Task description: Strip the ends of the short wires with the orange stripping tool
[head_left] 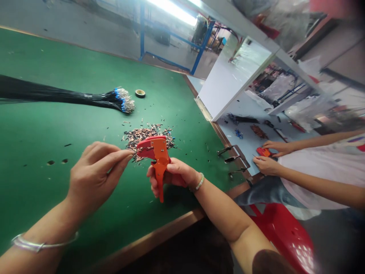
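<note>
Your right hand [178,173] is wrapped around the handle of an orange and red hand tool [161,152], which stands tilted above the table. Your left hand [95,171] has thumb and forefinger pressed together just beside the red head of this tool; what is between them is too thin for me to tell. On your left wrist there is a silver bangle [40,247], and on your right wrist a beaded bracelet [201,182].

Under and behind the tool, a loose pile of small scraps [139,134], copper and black in colour, is spread on the green tabletop [176,95]. Farther from you, at left, lies a bundle of black wires [71,95]; its near end shows blue bands and silvery tips. A roll of tape [140,93] lies flat near these tips.

At your right, a black clamp [239,156] sits at the table edge. Beyond it, a co-worker's two hands [268,166] hold a red and orange tool [262,152] over a pale table [248,137]. Farther behind is a blue frame [142,34], below a bright lamp [173,10].
</note>
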The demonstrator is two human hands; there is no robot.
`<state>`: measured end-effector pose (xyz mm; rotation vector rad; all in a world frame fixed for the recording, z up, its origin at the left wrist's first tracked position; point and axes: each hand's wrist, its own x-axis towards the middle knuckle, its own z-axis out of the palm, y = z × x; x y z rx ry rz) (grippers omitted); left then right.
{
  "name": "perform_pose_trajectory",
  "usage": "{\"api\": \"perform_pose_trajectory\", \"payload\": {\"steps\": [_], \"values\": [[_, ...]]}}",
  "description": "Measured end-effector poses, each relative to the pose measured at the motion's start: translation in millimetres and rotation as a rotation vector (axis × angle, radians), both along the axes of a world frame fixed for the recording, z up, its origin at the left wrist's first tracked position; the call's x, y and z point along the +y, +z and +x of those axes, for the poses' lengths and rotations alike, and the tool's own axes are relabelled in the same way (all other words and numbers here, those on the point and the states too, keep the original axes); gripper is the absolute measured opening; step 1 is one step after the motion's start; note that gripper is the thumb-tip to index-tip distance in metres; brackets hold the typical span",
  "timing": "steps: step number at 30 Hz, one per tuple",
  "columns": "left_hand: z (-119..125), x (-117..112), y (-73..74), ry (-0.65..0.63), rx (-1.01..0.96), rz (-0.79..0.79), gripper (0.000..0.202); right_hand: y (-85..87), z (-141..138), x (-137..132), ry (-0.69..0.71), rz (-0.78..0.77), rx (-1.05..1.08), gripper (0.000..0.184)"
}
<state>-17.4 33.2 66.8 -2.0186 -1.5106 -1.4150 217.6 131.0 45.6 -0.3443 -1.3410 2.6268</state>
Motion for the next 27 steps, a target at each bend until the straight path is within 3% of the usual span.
{"api": "perform_pose_trajectory", "payload": {"steps": [18,27], "values": [[0.0,1.4,4.5,-0.134,-0.059,-0.075,0.01,3.6,1.8,-3.0,0.0,0.021,-0.032,0.066],[0.9,1.3,4.9,-0.129,-0.086,-0.081,0.01,1.6,1.3,-4.5,-0.015,0.058,-0.055,0.058]]}}
